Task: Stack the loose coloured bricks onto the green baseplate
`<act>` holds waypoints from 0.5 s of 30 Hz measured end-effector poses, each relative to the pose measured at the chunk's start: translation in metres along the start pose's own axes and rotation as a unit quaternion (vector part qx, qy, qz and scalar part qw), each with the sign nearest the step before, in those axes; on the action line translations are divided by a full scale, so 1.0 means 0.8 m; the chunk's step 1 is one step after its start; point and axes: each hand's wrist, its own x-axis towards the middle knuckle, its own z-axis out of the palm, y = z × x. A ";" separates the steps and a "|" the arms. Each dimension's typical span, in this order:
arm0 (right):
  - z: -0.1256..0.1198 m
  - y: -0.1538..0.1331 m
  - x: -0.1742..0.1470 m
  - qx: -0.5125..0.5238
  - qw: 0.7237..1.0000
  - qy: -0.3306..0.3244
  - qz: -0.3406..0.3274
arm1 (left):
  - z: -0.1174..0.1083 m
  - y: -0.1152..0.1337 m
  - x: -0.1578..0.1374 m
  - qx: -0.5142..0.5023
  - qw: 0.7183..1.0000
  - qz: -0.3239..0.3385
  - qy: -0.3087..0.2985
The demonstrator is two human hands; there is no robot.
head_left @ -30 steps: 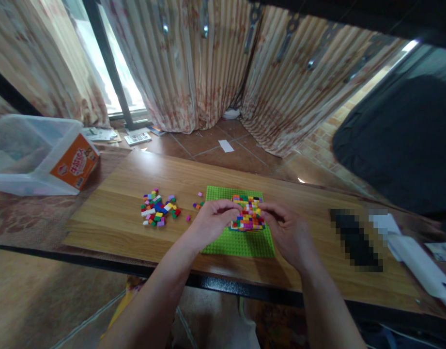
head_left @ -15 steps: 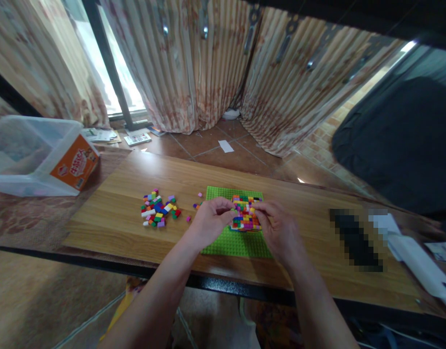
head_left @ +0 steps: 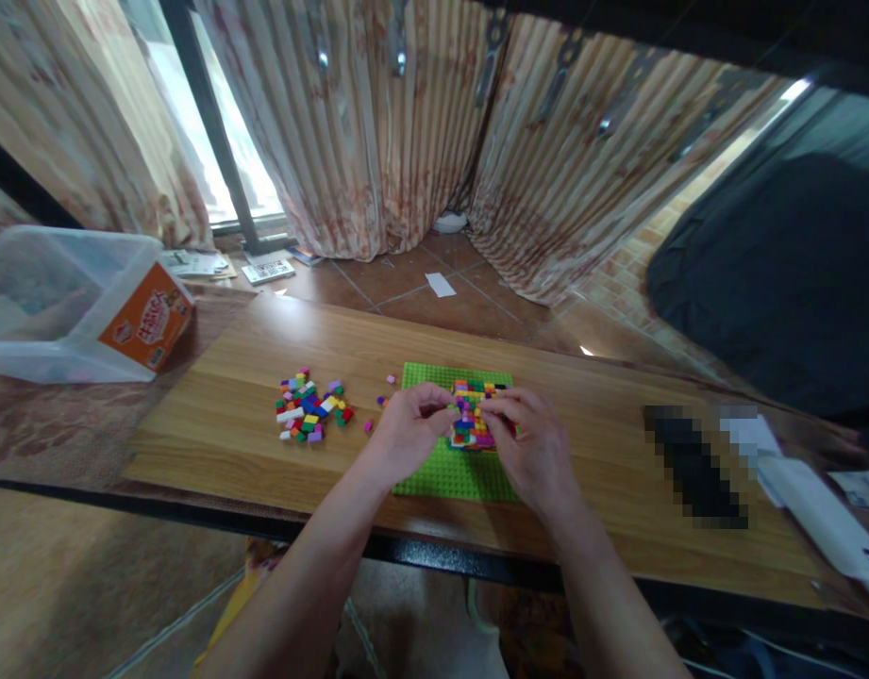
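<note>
A block of many-coloured toy bricks [head_left: 472, 426] stands on a green studded baseplate [head_left: 452, 479]. At its left side my left hand [head_left: 409, 429] is closed, thumb and forefinger pinched at the edge of the bricks; a small green brick seems to be at the fingertips. My right hand [head_left: 529, 438] reaches over the block from the right. Its thumb and forefinger are pinched together above the top bricks, and what lies between them is too small to make out. Both hands cover parts of the block and plate.
Loose bricks [head_left: 308, 411] lie heaped on the wooden table [head_left: 214, 396] to the left, with a few strays beside the plate. A clear plastic bin [head_left: 66, 292] stands at the far left. On the right are a blurred dark object [head_left: 695, 467] and a white object [head_left: 820, 519].
My right hand has shifted a little to the left, further over the brick block. The left hand stays almost where it was.
</note>
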 end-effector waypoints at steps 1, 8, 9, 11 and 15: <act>0.001 0.000 -0.001 0.006 1.000 0.008 0.006 | 0.000 0.000 0.000 -0.001 1.000 -0.001 -0.001; 0.008 -0.002 -0.006 0.034 0.998 0.040 0.026 | 0.000 0.004 -0.001 -0.011 1.000 -0.006 0.001; 0.009 -0.003 -0.006 0.032 0.998 0.043 0.025 | 0.000 0.004 -0.002 -0.011 1.000 -0.004 0.003; 0.010 -0.005 -0.007 0.023 0.998 0.051 0.027 | -0.001 0.004 -0.002 -0.010 1.000 0.001 0.006; 0.011 -0.009 -0.008 0.005 0.998 0.053 0.042 | -0.001 0.004 -0.004 -0.010 1.000 0.007 0.001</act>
